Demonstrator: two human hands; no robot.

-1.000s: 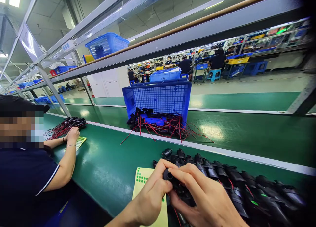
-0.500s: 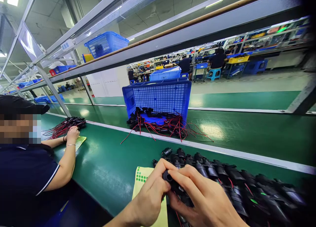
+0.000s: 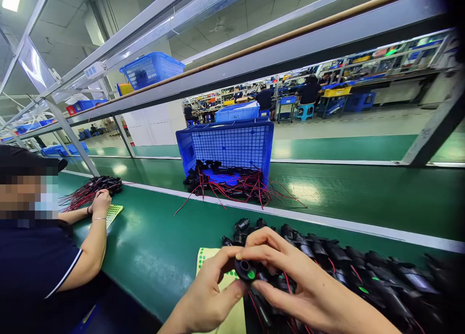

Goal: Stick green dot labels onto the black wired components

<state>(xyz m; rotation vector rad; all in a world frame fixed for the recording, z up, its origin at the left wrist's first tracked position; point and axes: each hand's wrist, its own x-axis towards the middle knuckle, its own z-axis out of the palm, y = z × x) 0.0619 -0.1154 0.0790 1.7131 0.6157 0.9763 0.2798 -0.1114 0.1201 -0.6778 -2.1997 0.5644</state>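
Both hands hold one black cylindrical motor unit point(image 3: 242, 270) between thumbs and fingers, its round end with a hole turned towards me. A green dot sticker point(image 3: 251, 275) shows on that end. My left hand point(image 3: 208, 288) pinches its left side. On the other side, my right hand point(image 3: 290, 276) grips with its thumb below and fingers over the top, hiding much of the body. Under my hands lies a yellow sheet point(image 3: 205, 256) with green dots, partly covered. Rows of similar black motor units point(image 3: 336, 256) with red wires lie to the right, a few carrying green dots.
A tipped blue crate point(image 3: 232, 143) ahead spills black units with red wires onto the green bench point(image 3: 156, 242). At left, a co-worker point(image 3: 36, 256) handles a similar unit above another dotted sheet point(image 3: 114, 213). A shelf rail point(image 3: 218, 77) crosses above, bearing a blue basket point(image 3: 152, 70).
The unit has turned in my hands, and a green dot now shows on its end. My right hand's fingers have lifted and spread somewhat. The view has shifted slightly.
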